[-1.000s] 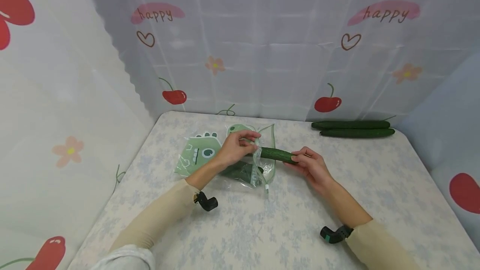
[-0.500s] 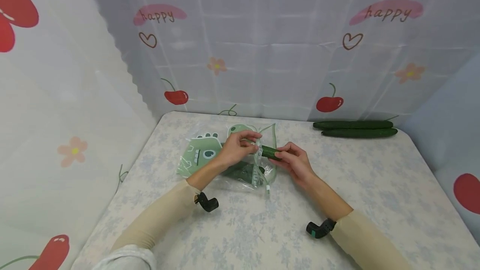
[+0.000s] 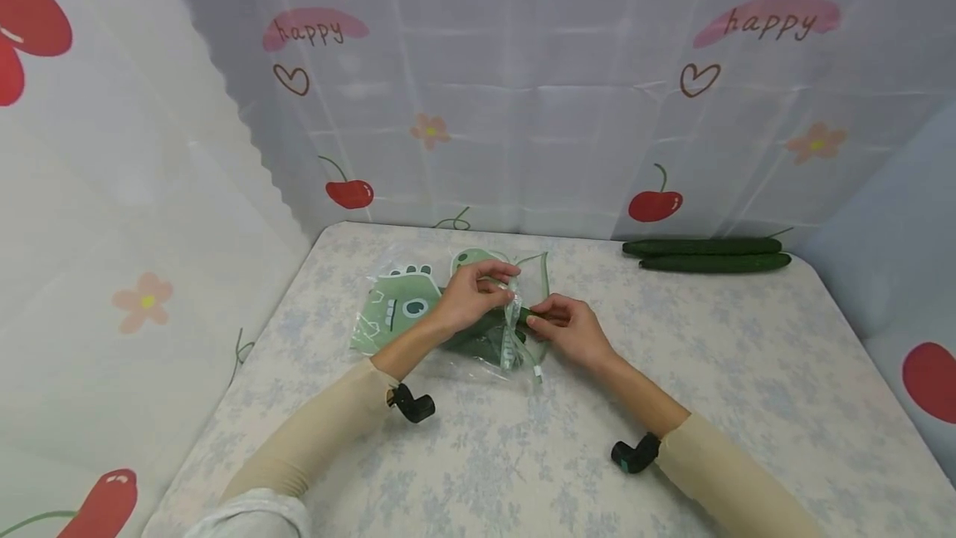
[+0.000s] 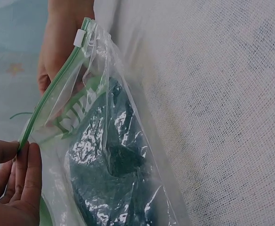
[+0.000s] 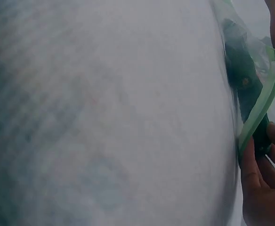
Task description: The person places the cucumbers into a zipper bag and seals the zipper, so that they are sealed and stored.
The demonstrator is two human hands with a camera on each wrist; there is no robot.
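A clear zip bag (image 3: 407, 305) with a green monster print lies on the table, its mouth toward the right. My left hand (image 3: 470, 299) pinches the upper part of its green-edged opening between thumb and fingers, seen closely in the left wrist view. Most of one cucumber (image 3: 525, 316) is inside the bag; my right hand (image 3: 573, 332) grips its near end at the mouth. Another cucumber (image 3: 474, 341) lies within the bag, beneath the plastic. A white slider (image 4: 79, 37) sits at one end of the zip. In the right wrist view, the green zip edge (image 5: 262, 106) crosses in front of the cucumber.
Two more cucumbers (image 3: 713, 256) lie side by side at the table's back right. A patterned cloth covers the table (image 3: 463, 455). Printed curtains (image 3: 523, 123) rise along its back and sides.
My right hand has moved left, sliding the cucumber deeper into the bag until only its end shows. The left hand stays on the bag's opening.
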